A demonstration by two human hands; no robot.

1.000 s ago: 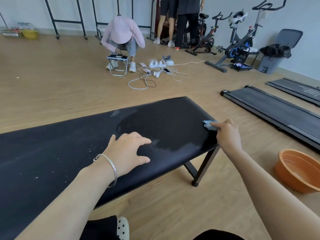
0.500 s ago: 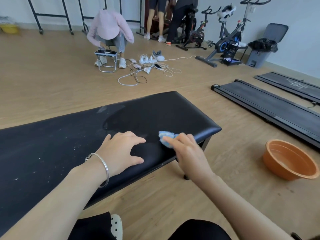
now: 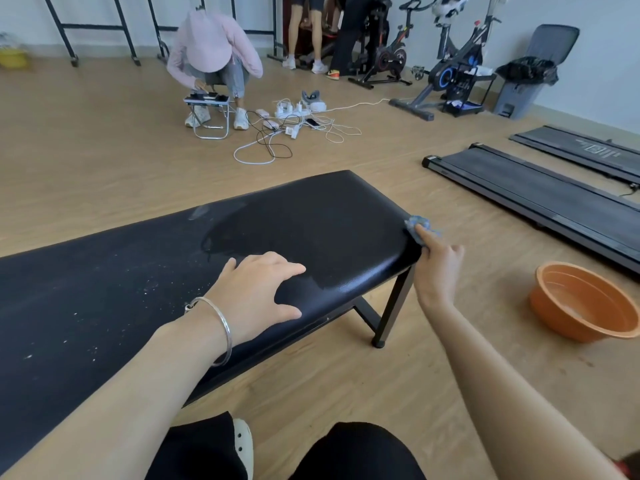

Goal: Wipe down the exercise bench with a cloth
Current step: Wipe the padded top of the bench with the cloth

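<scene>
Cloth (image 3: 416, 225) pinched in R hand (image 3: 437, 271) at bench (image 3: 311, 220) end, L hand (image 3: 256, 289) splayed atop.

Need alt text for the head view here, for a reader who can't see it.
A person's right hand holds a small blue cloth against the right end of a black exercise bench, while the left hand rests, fingers spread, on its top. White specks dot the bench's left part; an orange basin sits on the floor nearby.
</scene>
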